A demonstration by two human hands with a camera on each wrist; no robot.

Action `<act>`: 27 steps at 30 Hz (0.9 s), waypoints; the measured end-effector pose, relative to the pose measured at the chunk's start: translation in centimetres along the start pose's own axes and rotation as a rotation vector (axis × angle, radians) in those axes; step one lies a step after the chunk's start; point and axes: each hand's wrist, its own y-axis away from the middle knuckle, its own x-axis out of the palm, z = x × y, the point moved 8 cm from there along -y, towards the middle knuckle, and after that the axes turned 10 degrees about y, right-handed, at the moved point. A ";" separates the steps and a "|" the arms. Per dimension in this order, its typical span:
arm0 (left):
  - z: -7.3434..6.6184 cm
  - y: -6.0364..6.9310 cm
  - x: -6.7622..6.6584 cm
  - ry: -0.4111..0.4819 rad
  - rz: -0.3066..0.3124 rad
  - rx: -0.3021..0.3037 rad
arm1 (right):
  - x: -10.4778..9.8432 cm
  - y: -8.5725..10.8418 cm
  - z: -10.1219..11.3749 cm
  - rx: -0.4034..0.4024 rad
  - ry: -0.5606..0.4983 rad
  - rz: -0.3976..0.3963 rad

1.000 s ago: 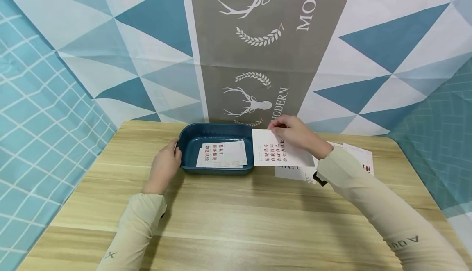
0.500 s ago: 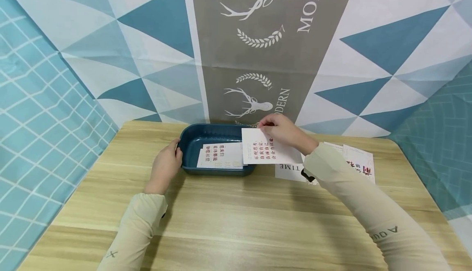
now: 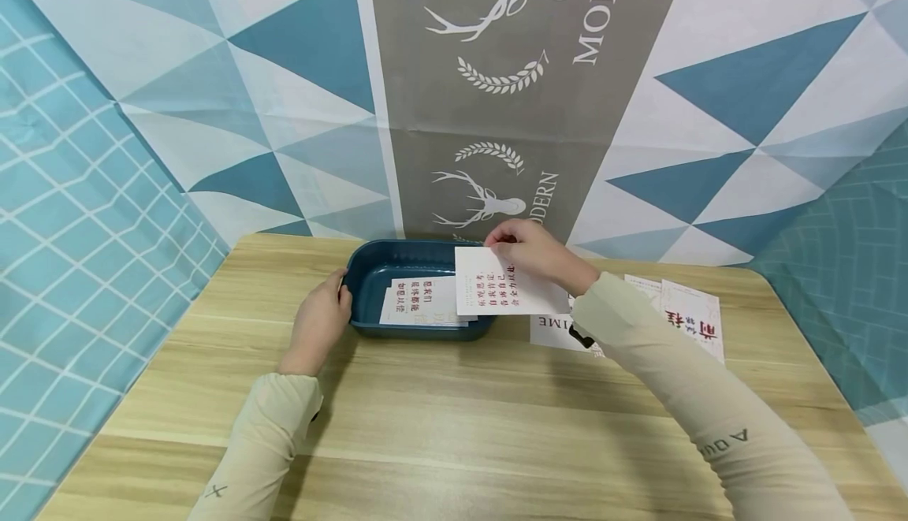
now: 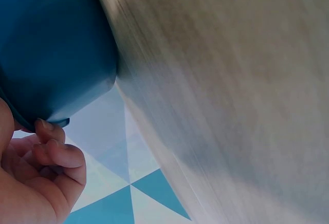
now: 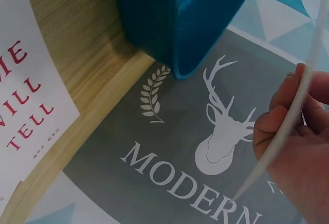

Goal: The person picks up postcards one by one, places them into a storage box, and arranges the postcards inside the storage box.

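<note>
A dark blue rectangular tray (image 3: 365, 284) stands near the back of the table, with white printed cards (image 3: 426, 300) lying inside it. My left hand (image 3: 317, 320) grips the tray's left rim; in the left wrist view the curled fingers (image 4: 64, 154) pinch its edge. With thumb and fingertips, my right hand (image 3: 539, 253) pinches a white card (image 3: 485, 288) bearing red characters. That card hangs over the tray's right end, covering part of it. In the right wrist view the card is seen almost edge-on, between thumb and fingers.
More cards lie on the table right of the tray, among them a "TIME" card (image 3: 549, 332) and a card with red and blue characters (image 3: 695, 316), partly under the right forearm. A patterned cloth wall (image 3: 489, 119) rises directly behind the wooden table (image 3: 440, 418).
My right hand has carried the card leftward, from beside the tray's right edge to over its right end. My left hand keeps its grip on the rim.
</note>
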 end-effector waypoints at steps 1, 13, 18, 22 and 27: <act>0.0 0.0 0.0 0.000 0.001 -0.002 | 0.1 -0.1 0.1 0.002 -0.006 0.006; 0.0 0.1 -0.1 0.000 -0.004 0.000 | 1.0 -1.0 1.1 -0.025 -0.009 0.028; 0.0 0.1 -0.1 0.000 -0.011 0.009 | 1.5 -1.4 1.6 -0.029 -0.011 0.034; 0.0 0.1 -0.1 -0.001 -0.012 0.011 | 1.8 -1.8 2.1 -0.046 -0.006 0.031; 0.1 0.0 0.0 0.000 -0.005 0.003 | 2.3 -2.1 2.5 -0.048 -0.005 0.037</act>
